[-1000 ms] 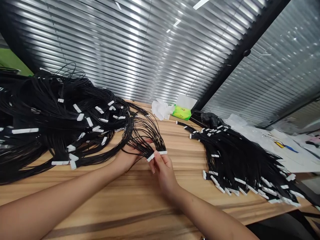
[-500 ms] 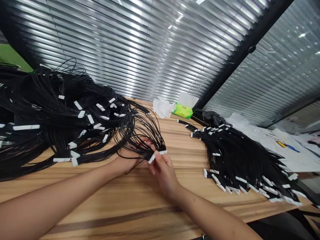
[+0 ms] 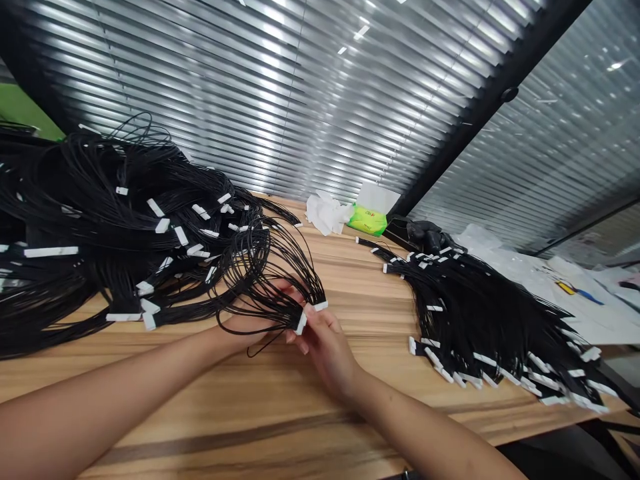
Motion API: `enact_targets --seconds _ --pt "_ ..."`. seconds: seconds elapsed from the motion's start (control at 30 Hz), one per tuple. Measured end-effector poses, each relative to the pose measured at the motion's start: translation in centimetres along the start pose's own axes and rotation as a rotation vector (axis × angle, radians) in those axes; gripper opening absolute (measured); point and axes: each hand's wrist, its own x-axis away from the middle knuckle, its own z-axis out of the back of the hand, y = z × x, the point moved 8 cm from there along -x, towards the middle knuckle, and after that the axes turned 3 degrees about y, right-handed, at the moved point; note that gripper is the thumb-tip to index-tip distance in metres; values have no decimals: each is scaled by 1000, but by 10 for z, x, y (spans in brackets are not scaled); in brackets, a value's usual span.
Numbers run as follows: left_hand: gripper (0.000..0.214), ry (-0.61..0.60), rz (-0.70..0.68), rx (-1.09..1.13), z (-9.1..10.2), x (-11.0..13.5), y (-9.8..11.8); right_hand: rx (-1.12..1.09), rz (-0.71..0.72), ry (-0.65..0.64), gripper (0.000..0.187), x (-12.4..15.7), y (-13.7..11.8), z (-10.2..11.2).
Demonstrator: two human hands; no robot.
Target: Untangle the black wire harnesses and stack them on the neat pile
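A wire harness (image 3: pixel 300 267) of many thin black wires loops out from the left pile and ends in white connectors (image 3: pixel 301 324) at the middle of the table. My right hand (image 3: pixel 327 347) is closed on the harness at this end, thumb and fingers pinching beside the connectors. Behind the wires, my left hand (image 3: pixel 270 303) is curled around the bundle from the left; the wires cover much of its fingers. One loose wire hangs below the left hand.
A large heap of black harnesses (image 3: pixel 125 213) fills the left side. More harnesses (image 3: pixel 480 313) lie fanned out on the right. Crumpled tissue (image 3: pixel 327 213) and a green tissue pack (image 3: pixel 367 220) sit by the blinds. A yellow-and-blue tool (image 3: pixel 575 290) lies on white sheets.
The connector end has shifted slightly left and tilted more upright in my hands. The wire loops have bulged further left and down over my left hand.
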Motion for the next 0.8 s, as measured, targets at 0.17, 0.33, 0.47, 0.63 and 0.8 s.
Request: enact_targets --seconds 0.17,0.33,0.47,0.63,0.8 --pt "33 -6 32 21 -9 -1 1 105 64 22 39 0 -2 6" --pt "32 -2 -12 -4 -8 -3 3 173 97 49 40 2 -1 12" --pt "23 19 -89 -100 -6 -4 8 181 131 91 40 3 -6 14" --pt "25 0 -108 -95 -11 -4 15 196 191 130 41 3 -12 16" --pt "25 33 -194 -201 -14 0 32 241 212 140 41 5 -12 21"
